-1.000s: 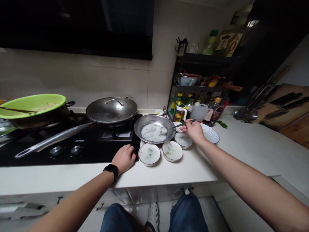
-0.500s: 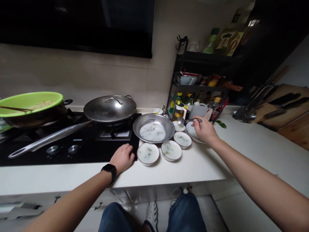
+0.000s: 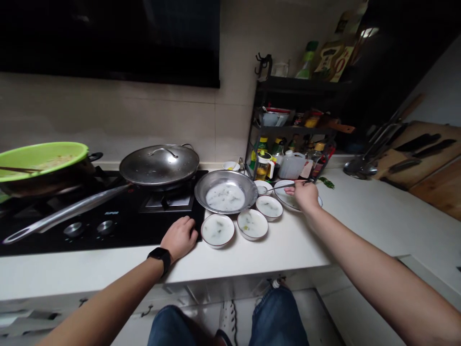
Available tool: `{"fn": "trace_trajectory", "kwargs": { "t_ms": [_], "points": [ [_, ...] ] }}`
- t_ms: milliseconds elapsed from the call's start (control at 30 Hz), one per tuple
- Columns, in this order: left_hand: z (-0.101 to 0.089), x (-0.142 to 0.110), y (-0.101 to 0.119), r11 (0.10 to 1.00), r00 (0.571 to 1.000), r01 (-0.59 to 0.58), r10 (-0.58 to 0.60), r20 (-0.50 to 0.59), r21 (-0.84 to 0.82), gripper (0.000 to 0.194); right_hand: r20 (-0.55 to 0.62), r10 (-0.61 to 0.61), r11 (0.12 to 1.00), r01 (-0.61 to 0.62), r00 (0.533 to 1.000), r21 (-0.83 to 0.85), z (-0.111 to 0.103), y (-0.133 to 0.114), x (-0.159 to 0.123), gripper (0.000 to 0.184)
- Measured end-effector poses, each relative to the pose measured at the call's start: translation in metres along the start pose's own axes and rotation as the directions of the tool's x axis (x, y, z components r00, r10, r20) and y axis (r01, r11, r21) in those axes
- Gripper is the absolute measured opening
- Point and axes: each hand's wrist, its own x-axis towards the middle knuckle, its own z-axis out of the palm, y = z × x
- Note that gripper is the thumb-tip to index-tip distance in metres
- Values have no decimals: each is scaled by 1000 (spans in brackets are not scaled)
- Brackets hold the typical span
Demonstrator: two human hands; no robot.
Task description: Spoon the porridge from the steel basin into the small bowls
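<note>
Ladle (image 3: 281, 187) is at the small bowl (image 3: 268, 183), fingers (image 3: 292, 190) of my right hand (image 3: 306, 195) clamped on it; whether my left hand (image 3: 179, 236) is closed, I cannot tell. Three nearer bowls (image 3: 218, 245) already hold soup (image 3: 218, 230); more remains in the basin (image 3: 201, 187).

Pale beige tile is covering the back wall (image 3: 162, 120), and thin grout lines are showing. A wide glossy black panel (image 3: 108, 43) is hanging above the left part of the white countertop (image 3: 284, 259), catching a few dull reflections. Below it, a black glass cooktop (image 3: 144, 230) is taking up the counter's left end. A black three-tier rack (image 3: 306, 85) is standing near the back edge, right of middle. Dark paneling (image 3: 406, 53) is filling the upper right, bouncing one bright patch of light (image 3: 370, 32). Whitish cabinets (image 3: 187, 294) are sitting under the front edge, dark handles (image 3: 147, 311) sticking out. Honestly, the whole room is looking pretty dim.
</note>
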Motion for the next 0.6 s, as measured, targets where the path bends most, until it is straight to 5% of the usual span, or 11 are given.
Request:
{"fn": "trace_trajectory", "kwargs": {
  "t_ms": [267, 600],
  "points": [
    [0, 0, 1, 1000, 1000, 8, -8, -12, -1, 15, -87, 33, 999, -31, 996, 31, -5, -27, -2, 17],
    [-1, 0, 1, 1000, 1000, 22, -22, 2, -10, 14, -40, -47, 998, 49, 998, 29, -2, -59, 2, 8]
  ]
}}
